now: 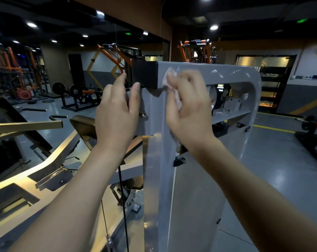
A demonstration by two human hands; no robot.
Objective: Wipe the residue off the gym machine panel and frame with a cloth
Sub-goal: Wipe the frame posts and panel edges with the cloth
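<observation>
Though blurred, cloth (pixel 169 74) seemingly against frame (pixel 232 73).

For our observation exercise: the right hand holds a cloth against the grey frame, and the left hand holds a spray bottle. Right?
Not quite: the head view shows the left hand holding nothing, fingers touching the frame. The right hand does hold the cloth.

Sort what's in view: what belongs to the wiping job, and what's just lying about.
In the job: cloth, right hand gripping it, left hand resting on the grey frame, grey panel.
Lying about: orange machines behind, weight plates, black cable.
</observation>
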